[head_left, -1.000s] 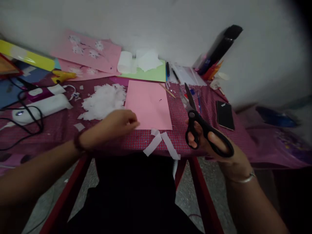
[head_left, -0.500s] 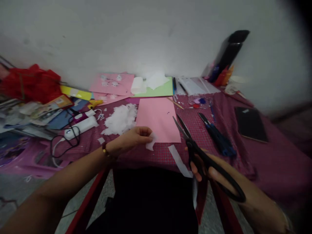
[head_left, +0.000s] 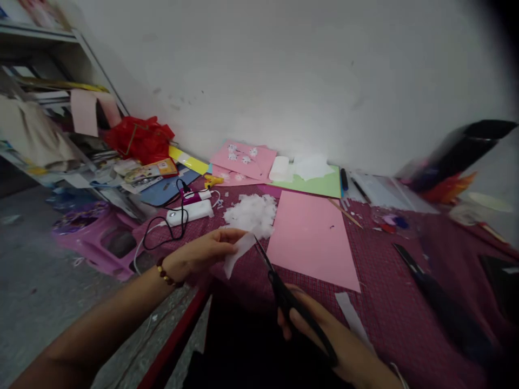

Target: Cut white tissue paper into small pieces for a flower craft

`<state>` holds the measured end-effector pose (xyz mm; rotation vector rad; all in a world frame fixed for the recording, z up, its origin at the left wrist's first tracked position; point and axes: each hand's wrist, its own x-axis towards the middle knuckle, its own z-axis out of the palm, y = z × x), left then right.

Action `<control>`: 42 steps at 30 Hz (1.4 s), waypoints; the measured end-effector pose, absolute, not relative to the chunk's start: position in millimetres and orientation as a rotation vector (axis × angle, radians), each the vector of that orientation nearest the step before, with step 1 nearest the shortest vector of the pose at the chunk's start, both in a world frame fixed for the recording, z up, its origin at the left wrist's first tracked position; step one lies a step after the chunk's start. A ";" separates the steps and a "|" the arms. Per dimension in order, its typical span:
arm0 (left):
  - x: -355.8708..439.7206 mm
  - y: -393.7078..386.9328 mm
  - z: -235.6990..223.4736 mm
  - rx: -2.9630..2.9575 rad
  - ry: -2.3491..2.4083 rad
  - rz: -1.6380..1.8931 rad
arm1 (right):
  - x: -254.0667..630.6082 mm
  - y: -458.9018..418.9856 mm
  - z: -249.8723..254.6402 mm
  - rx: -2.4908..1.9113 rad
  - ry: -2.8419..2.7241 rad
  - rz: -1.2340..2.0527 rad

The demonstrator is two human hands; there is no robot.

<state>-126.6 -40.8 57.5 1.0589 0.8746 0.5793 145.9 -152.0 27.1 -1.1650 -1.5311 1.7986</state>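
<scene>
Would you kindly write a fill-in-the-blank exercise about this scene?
The right hand holds a pair of ____. The strip pinched by the left hand is coloured ____. The scrap pile lies to the ____ of the nearest pink sheet. The crumpled bag near the shelves is ____.

Missing words: scissors; white; left; red.

Scraps [head_left: 252,214] left of sheet [head_left: 312,237] | knife [head_left: 444,305] — right of it | card [head_left: 243,161] — behind scraps
</scene>
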 end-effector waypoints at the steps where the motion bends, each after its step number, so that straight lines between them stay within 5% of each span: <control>1: -132.1 -40.1 56.3 1.053 0.875 0.571 | 141.4 -147.2 29.3 -1.150 -1.538 1.805; 22: -200.3 9.2 42.4 1.089 0.889 0.558 | 75.8 -82.7 39.0 -1.106 -1.527 1.866; 42: -181.4 56.1 36.6 1.059 0.984 0.732 | 69.7 -52.7 29.3 -1.182 -1.344 1.771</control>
